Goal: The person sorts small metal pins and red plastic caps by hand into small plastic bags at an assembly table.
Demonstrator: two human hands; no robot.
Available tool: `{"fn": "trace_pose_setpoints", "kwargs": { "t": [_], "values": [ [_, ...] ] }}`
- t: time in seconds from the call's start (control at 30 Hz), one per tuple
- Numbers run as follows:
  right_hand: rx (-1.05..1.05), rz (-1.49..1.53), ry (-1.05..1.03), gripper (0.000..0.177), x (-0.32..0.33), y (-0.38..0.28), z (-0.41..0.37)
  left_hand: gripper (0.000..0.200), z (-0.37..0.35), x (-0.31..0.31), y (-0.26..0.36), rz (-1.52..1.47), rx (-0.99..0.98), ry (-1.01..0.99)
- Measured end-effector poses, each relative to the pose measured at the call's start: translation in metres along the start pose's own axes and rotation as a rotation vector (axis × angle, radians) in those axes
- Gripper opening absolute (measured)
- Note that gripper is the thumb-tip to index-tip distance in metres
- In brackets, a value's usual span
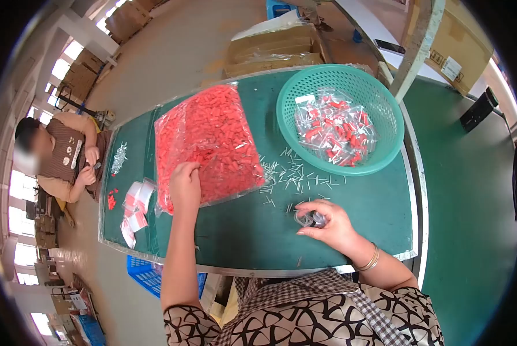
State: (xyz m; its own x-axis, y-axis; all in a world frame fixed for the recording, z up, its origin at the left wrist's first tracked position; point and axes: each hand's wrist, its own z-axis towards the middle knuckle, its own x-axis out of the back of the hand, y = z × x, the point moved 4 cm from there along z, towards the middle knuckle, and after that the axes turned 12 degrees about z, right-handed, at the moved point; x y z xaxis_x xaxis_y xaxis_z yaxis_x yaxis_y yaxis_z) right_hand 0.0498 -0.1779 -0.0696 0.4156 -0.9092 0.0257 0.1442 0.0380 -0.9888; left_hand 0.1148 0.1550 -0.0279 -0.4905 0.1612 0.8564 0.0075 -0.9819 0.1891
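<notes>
A large clear bag of small red plastic pieces lies on the green table. My left hand rests at the bag's near side, fingers curled together over the red pieces; what its fingertips pinch is hidden. Above the table's near right part, my right hand is closed round a small clear and greyish plastic object, whose exact kind I cannot make out. Just beyond that hand, many thin silvery pins lie scattered, between the bag and a green basket.
The basket holds small clear packets with red pieces. Small plastic bags lie at the table's left, near loose red pieces and another pile of pins. A co-worker sits at the left edge. Cardboard boxes stand behind.
</notes>
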Motion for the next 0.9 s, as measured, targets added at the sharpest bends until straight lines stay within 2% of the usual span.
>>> {"fn": "trace_pose_setpoints", "kwargs": {
  "t": [0.13, 0.23, 0.33, 0.5, 0.63, 0.73, 0.83, 0.9],
  "values": [
    [-0.015, 0.003, -0.012, 0.048, 0.000, 0.000, 0.002, 0.025, 0.024, -0.019, 0.007, 0.165, -0.239, 0.009],
    [-0.051, 0.010, -0.007, 0.047, 0.000, -0.001, 0.002, 0.026, 0.038, -0.028, 0.016, 0.147, -0.285, -0.064],
    [-0.034, 0.015, -0.016, 0.045, -0.001, 0.003, 0.001, 0.034, 0.048, -0.046, 0.007, 0.157, -0.247, -0.277],
    [-0.024, 0.040, -0.035, 0.044, -0.003, 0.003, 0.001, 0.023, 0.047, -0.054, 0.004, 0.159, -0.325, -0.188],
    [0.011, 0.017, -0.036, 0.044, -0.002, 0.002, 0.001, 0.019, 0.044, -0.052, 0.004, 0.142, -0.321, -0.141],
    [0.004, 0.021, -0.026, 0.043, -0.002, 0.001, 0.000, 0.018, 0.042, -0.051, 0.005, 0.155, -0.387, -0.116],
    [-0.011, 0.026, -0.031, 0.043, -0.003, 0.002, 0.001, 0.015, 0.045, -0.043, 0.005, 0.184, -0.369, -0.057],
    [-0.016, 0.020, -0.021, 0.043, -0.001, 0.002, -0.001, 0.012, 0.042, -0.026, 0.014, 0.158, -0.309, 0.054]
  ]
}}
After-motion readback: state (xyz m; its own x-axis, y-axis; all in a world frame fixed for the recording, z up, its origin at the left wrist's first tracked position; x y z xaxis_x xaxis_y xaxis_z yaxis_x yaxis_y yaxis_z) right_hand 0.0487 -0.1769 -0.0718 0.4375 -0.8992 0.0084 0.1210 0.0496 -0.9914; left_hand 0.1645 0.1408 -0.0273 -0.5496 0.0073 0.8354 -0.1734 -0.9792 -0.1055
